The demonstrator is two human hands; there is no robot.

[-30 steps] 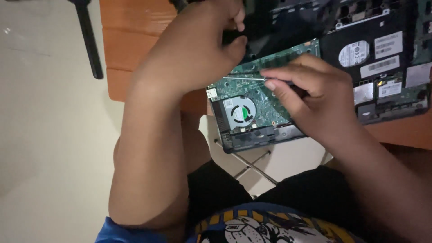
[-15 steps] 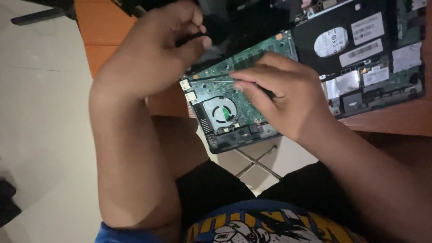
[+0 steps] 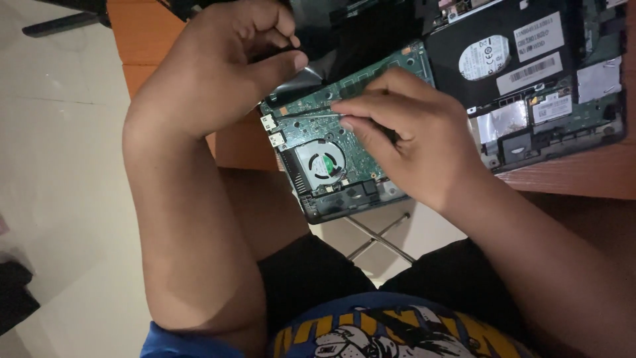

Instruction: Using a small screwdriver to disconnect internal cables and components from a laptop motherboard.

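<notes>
An opened laptop (image 3: 530, 142) lies bottom-up on a wooden table (image 3: 570, 176), its near corner hanging over the edge. A green circuit board (image 3: 358, 89) and a round cooling fan (image 3: 322, 162) are exposed. My right hand (image 3: 414, 136) pinches a thin dark tool (image 3: 301, 111) whose tip rests on the board's left part. My left hand (image 3: 225, 63) grips a black flap of film (image 3: 311, 73) at the board's upper left corner, thumb pressed against it. A black hard drive (image 3: 510, 50) with white labels sits further right.
The orange-brown table's left end (image 3: 132, 40) is bare wood. Pale floor tiles (image 3: 59, 166) lie to the left, with a dark object (image 3: 13, 298) at the lower left edge. Metal legs (image 3: 377, 235) cross under the table above my lap.
The view has shifted, so the laptop sits lower and more to the left in frame. Both hands keep their grips; the tool stays on the board.
</notes>
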